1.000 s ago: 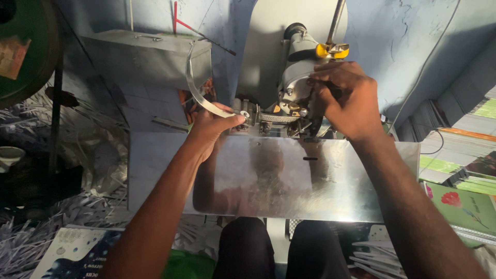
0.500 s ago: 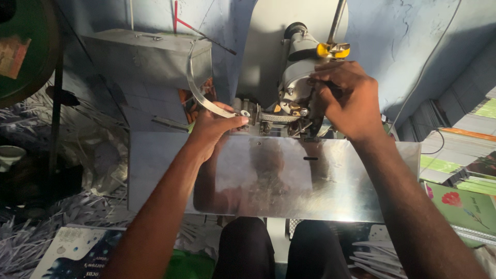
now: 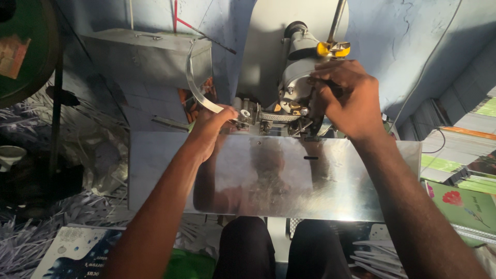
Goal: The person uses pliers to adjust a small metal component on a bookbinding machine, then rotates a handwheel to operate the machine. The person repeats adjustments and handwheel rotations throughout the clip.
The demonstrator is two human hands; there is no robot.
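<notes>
Head view, looking down: your left hand (image 3: 214,124) is curled at the far left edge of the shiny steel plate (image 3: 310,178), fingertips on a curved metal strip (image 3: 199,95) where it meets the machine head (image 3: 289,106). Your right hand (image 3: 346,98) is closed over the grey housing at the plate's far edge. Best to keep the strip flat and your fingers clear of the mechanism. A grey metal box (image 3: 150,59) stands behind; its contents are hidden
</notes>
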